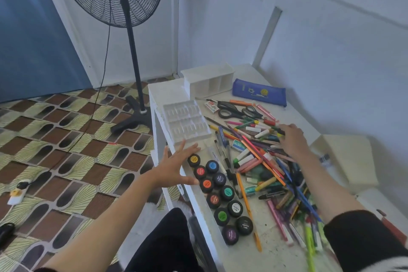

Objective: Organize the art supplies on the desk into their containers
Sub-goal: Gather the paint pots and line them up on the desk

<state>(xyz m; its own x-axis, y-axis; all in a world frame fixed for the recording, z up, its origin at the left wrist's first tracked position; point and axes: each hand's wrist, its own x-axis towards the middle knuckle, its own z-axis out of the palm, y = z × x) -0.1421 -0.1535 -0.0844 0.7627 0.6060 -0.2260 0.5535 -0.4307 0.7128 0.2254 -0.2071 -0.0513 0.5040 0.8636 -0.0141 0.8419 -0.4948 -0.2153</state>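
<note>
L hand (176, 165) open, fingers spread, beside paint jars (218, 192) lined along desk (304, 115) edge: sweep could knock jars off; R hand (291, 141) on loose pen/crayon pile (265, 161), grip can't tell, may scatter it.

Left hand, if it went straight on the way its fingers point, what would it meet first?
Probably the clear compartment tray, whose near edge lies just beyond the spread fingers of the left hand. Height is unclear, so it might pass above it.
</note>
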